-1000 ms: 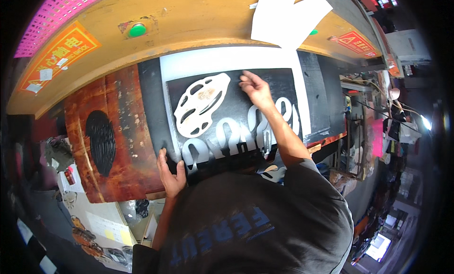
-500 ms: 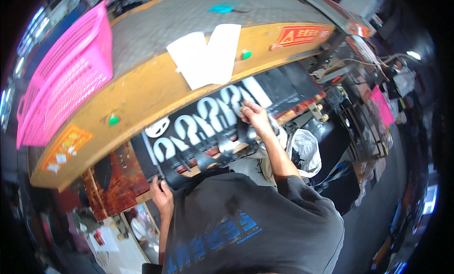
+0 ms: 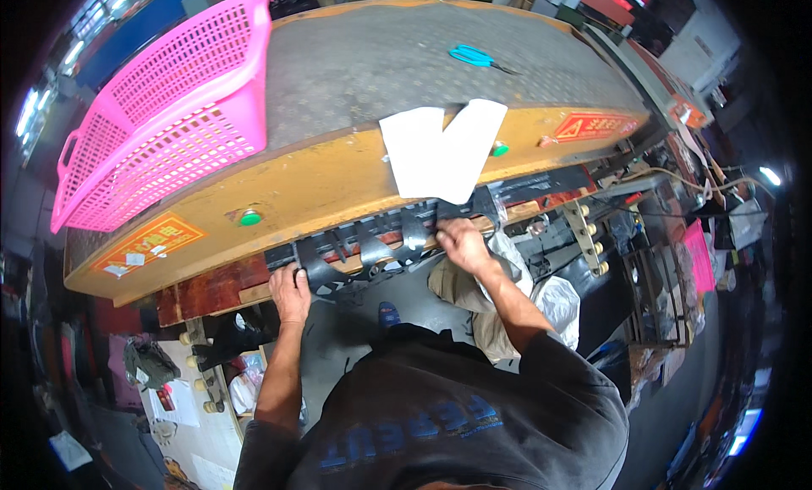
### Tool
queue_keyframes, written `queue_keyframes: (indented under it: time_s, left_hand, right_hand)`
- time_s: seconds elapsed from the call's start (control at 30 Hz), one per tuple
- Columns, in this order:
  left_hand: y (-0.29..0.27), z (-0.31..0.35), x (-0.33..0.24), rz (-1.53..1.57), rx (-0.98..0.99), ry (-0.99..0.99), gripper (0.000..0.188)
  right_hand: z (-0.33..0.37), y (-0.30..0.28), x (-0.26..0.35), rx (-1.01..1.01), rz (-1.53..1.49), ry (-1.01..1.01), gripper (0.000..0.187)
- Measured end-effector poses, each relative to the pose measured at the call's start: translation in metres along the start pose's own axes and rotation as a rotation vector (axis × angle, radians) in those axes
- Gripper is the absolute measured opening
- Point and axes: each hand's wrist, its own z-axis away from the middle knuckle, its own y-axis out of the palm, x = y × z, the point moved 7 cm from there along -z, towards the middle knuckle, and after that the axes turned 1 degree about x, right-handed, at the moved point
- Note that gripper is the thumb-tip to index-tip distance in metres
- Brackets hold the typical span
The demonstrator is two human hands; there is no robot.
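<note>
A black sheet with large curved cut-out holes [image 3: 378, 248] hangs over the near edge of the red-brown worktable, partly under the yellow beam. At its left end my left hand [image 3: 290, 294] grips the edge, fingers closed over it. My right hand [image 3: 463, 243] has its fingers curled on the sheet's right part, close to the beam's lower edge. How far the sheet runs beneath the beam is hidden.
The yellow beam [image 3: 321, 202] spans the worktable [image 3: 211, 289], with green buttons [image 3: 249, 217] and white papers [image 3: 444, 151] on its front. A pink basket [image 3: 182, 109] and teal-handled snips [image 3: 471, 56] lie on top. White bags [image 3: 556, 304] stand at right.
My right hand has drawn back from the white curved shapes to the sheet's near part. Those shapes are now out of sight behind the beam. The view has shifted, showing more floor.
</note>
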Motion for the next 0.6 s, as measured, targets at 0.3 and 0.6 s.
queue_keyframes:
  time_s: [0.3, 0.6]
  left_hand:
    - [-0.001, -0.008, 0.001, -0.026, -0.004, -0.021, 0.024]
    - [0.002, 0.009, -0.001, -0.041, -0.050, -0.029, 0.022]
  right_hand:
    - [-0.026, 0.042, 0.011, 0.110, 0.300, 0.062, 0.034]
    - [-0.016, 0.058, 0.008, 0.064, 0.328, 0.009, 0.032]
